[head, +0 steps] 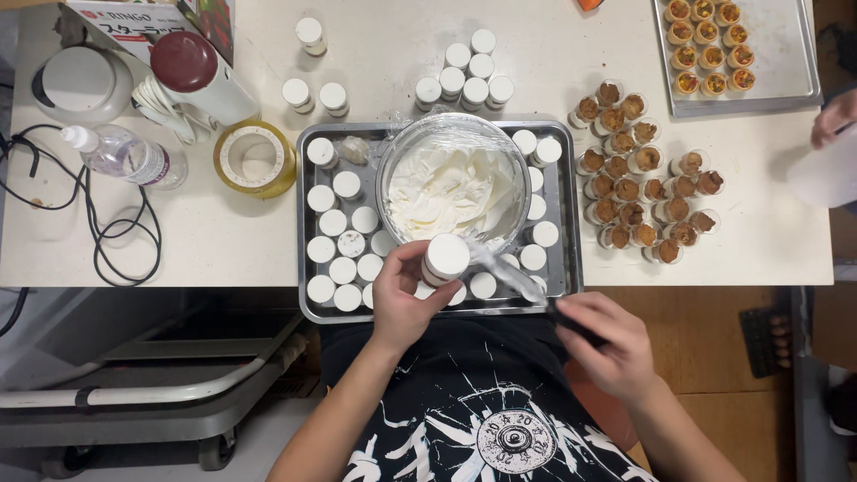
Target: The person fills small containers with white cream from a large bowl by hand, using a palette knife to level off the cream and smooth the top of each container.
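My left hand (pixel 403 299) grips a small clear cup topped with white cream (pixel 445 257) just above the front edge of a metal tray (pixel 303 223). My right hand (pixel 607 337) holds the dark handle of a spatula (pixel 509 272) whose cream-smeared blade reaches toward the cup. A clear bowl of whipped cream (pixel 451 183) stands in the middle of the tray, with several cream-filled cups (pixel 335 245) around it.
Several brown-filled cups (pixel 638 192) cluster right of the tray; another tray of filled cups (pixel 786 71) lies at the back right. Another person's hand (pixel 835 116) is at the right edge. At left stand a spray bottle (pixel 125 156), a yellow tape roll (pixel 254 159), cables and an appliance (pixel 85 82).
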